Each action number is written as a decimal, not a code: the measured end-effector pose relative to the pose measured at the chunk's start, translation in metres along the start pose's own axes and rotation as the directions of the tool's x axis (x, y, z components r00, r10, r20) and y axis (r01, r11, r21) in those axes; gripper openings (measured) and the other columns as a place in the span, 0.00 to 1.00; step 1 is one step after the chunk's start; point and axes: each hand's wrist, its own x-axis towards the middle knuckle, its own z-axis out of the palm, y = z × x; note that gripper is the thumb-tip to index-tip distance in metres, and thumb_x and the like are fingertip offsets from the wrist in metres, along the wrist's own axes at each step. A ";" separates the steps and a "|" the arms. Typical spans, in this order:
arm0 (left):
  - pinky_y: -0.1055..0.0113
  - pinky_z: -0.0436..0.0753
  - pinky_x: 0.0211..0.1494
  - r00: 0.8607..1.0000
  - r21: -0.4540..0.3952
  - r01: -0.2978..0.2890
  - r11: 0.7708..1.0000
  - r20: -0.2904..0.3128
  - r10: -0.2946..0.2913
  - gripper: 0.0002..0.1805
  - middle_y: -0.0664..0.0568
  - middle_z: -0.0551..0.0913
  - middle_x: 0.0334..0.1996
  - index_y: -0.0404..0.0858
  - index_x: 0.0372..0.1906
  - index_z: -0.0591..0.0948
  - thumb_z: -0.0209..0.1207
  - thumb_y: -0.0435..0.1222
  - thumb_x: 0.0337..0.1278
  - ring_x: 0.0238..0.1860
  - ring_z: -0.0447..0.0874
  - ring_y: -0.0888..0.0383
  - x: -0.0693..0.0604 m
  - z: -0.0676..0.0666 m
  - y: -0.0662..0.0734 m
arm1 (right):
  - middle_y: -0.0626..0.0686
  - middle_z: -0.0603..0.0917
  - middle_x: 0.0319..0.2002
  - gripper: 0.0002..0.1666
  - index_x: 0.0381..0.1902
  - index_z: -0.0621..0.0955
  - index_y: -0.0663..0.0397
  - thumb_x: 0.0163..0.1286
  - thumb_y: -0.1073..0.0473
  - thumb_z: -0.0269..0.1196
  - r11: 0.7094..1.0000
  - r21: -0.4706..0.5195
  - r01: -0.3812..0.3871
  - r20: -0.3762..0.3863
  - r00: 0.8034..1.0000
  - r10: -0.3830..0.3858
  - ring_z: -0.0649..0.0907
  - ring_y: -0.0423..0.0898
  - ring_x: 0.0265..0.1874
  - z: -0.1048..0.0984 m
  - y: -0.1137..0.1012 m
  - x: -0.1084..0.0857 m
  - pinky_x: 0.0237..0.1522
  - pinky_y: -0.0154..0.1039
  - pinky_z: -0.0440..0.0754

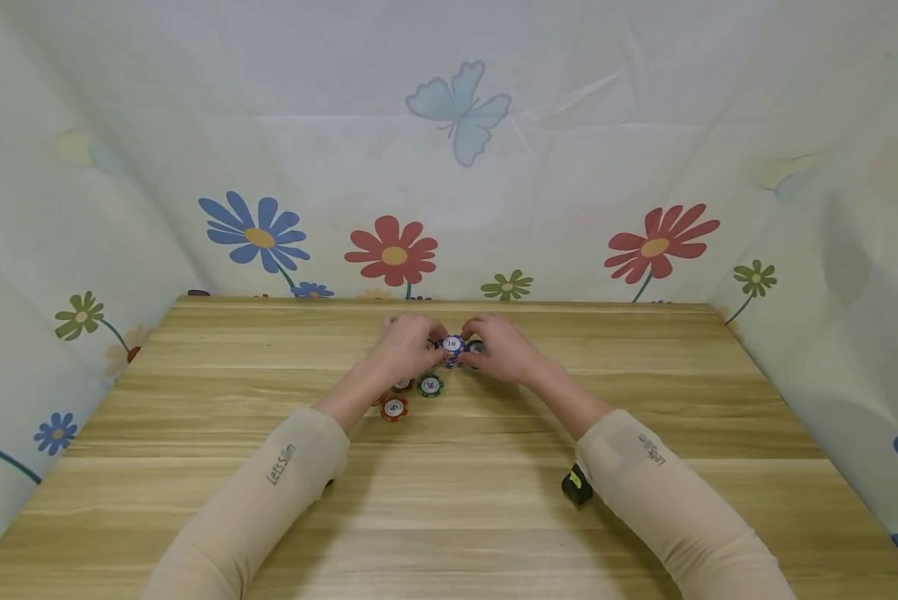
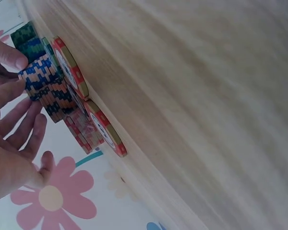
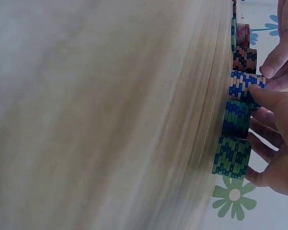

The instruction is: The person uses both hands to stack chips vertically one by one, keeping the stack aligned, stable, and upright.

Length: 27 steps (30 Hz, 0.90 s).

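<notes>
A stack of blue and white poker chips [image 1: 452,343], its top chip marked 10, stands between both hands near the table's far edge. My left hand [image 1: 409,346] holds the upper part of this stack from the left, by thumb and fingertips. From the right, my right hand [image 1: 504,350] holds it too, its thumb on the near side in the right wrist view. Beside the stack are a blue-green stack [image 3: 236,119] and a green stack [image 3: 232,157]. On the other side stand a black-and-orange stack [image 2: 57,99] and a red stack [image 2: 82,130].
In front of the stacks lie a red chip [image 1: 393,408], a green chip [image 1: 430,386] and a dark chip [image 1: 403,386], partly covered by the left hand. A small black object [image 1: 577,486] with a yellow mark shows beside the right sleeve. A flowered curtain [image 1: 546,192] rises behind the table.
</notes>
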 end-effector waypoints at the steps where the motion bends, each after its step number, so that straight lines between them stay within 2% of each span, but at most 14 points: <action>1: 0.45 0.63 0.59 1.000 0.000 -0.002 1.000 -0.001 0.002 0.12 0.55 0.89 0.43 0.42 0.48 0.89 0.70 0.42 0.64 0.50 0.82 0.54 0.000 0.000 0.000 | 0.57 0.85 0.52 0.17 0.47 0.85 0.60 0.67 0.54 0.73 1.000 -0.002 0.000 -0.002 1.000 0.000 0.82 0.56 0.53 0.001 0.000 0.000 0.50 0.50 0.81; 10: 0.43 0.62 0.59 0.999 -0.010 -0.033 0.999 -0.010 0.033 0.11 0.55 0.89 0.42 0.42 0.47 0.89 0.70 0.43 0.65 0.50 0.83 0.55 -0.001 0.002 -0.001 | 0.57 0.84 0.52 0.17 0.47 0.86 0.60 0.67 0.54 0.74 1.000 -0.001 0.000 -0.020 1.000 -0.001 0.81 0.56 0.54 0.003 0.001 -0.002 0.52 0.51 0.80; 14: 0.41 0.60 0.63 0.999 -0.006 -0.054 0.999 -0.003 0.054 0.14 0.53 0.87 0.46 0.43 0.51 0.86 0.69 0.43 0.65 0.52 0.80 0.53 -0.004 0.004 -0.003 | 0.59 0.83 0.54 0.22 0.51 0.84 0.61 0.67 0.53 0.74 1.000 0.013 -0.010 -0.013 1.000 0.010 0.79 0.56 0.57 0.003 0.001 -0.007 0.54 0.53 0.79; 18: 0.41 0.60 0.64 0.996 0.014 -0.083 0.996 -0.025 0.083 0.15 0.51 0.83 0.47 0.43 0.52 0.84 0.70 0.42 0.65 0.51 0.79 0.52 -0.008 0.004 -0.004 | 0.61 0.82 0.58 0.27 0.56 0.82 0.63 0.66 0.52 0.74 0.999 0.020 -0.027 -0.013 1.000 0.027 0.77 0.59 0.60 -0.001 0.002 -0.012 0.59 0.58 0.76; 22: 0.43 0.63 0.61 0.994 0.033 -0.093 0.995 -0.052 0.095 0.13 0.52 0.82 0.45 0.43 0.49 0.84 0.71 0.42 0.63 0.48 0.79 0.53 -0.012 0.003 -0.004 | 0.63 0.81 0.60 0.28 0.58 0.81 0.64 0.67 0.52 0.73 0.999 0.020 -0.046 -0.022 0.999 0.047 0.77 0.61 0.61 -0.006 0.005 -0.017 0.62 0.59 0.74; 27: 0.55 0.72 0.51 0.995 0.037 -0.098 0.995 -0.014 0.098 0.07 0.57 0.84 0.33 0.44 0.37 0.85 0.72 0.40 0.61 0.37 0.80 0.58 -0.018 -0.003 -0.003 | 0.64 0.81 0.59 0.27 0.56 0.81 0.65 0.67 0.53 0.73 0.998 0.025 -0.056 -0.035 0.998 0.057 0.77 0.63 0.61 -0.015 0.012 -0.022 0.64 0.57 0.72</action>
